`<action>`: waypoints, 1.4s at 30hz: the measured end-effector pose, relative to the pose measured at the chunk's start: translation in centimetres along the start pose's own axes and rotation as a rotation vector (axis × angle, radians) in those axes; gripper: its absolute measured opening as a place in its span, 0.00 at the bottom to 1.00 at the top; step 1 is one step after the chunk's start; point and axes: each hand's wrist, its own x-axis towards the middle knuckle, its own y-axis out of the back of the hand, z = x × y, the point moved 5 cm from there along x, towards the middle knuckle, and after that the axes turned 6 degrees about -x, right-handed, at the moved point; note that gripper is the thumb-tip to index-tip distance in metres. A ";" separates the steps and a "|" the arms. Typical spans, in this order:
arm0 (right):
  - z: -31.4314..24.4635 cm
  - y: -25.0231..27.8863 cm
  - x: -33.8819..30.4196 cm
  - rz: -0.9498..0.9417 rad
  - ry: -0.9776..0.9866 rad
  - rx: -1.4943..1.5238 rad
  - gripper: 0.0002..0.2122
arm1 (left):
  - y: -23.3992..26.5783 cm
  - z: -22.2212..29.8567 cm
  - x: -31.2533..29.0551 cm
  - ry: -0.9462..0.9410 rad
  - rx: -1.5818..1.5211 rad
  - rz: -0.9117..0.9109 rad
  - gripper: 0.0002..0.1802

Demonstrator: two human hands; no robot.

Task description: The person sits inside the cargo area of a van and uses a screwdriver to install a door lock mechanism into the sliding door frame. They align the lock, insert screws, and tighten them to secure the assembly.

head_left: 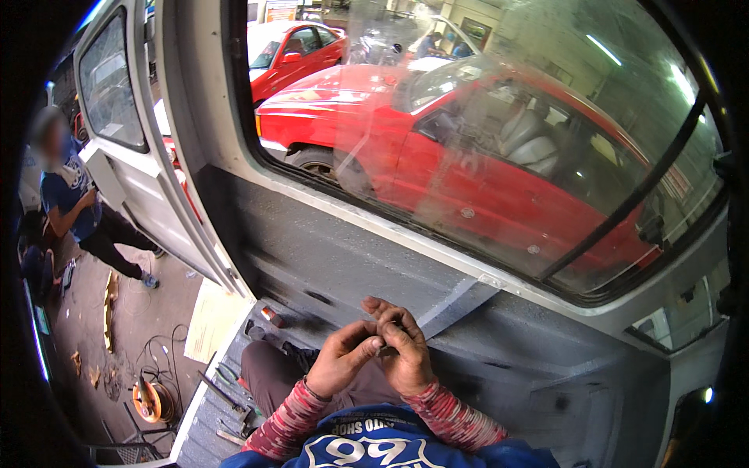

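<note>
Both hands meet in front of my chest, over my lap. My left hand (341, 360) has its thumb and fingers pinched together against the fingers of the other hand. My right hand (407, 357) is curled, with its thumb pressing inward. Something small and dark seems to sit between the fingertips, too small and covered to name. Beside my left leg, several hand tools (223, 394) lie on the grey van floor. A small orange and white container (271, 316) stands by the wall ahead of my knee.
A sliding window (484, 179) fills the grey side wall (343, 242) ahead; red cars (530, 171) stand outside. To the left is an open door (129, 171), with a person (66, 187) standing beyond it. An orange cable reel (154, 402) and cardboard sheet (211, 320) lie below.
</note>
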 end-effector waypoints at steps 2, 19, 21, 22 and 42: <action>0.1 -0.2 0.0 -0.031 -0.010 0.002 0.11 | 0.2 0.1 -0.2 -0.016 0.033 -0.031 0.14; -3.4 -0.3 0.4 -0.214 -0.149 -0.052 0.23 | 1.0 3.2 -0.3 -0.270 0.271 0.110 0.10; -4.5 0.1 0.6 -0.146 -0.183 -0.267 0.20 | 1.2 4.6 -0.4 -0.293 0.364 0.138 0.10; -5.4 -0.2 1.0 -0.140 -0.103 -0.343 0.18 | 1.2 5.0 -0.3 -0.270 0.348 0.133 0.11; -10.7 -2.3 7.8 -0.385 0.201 0.033 0.21 | 2.1 10.2 2.1 -0.302 -0.100 0.035 0.15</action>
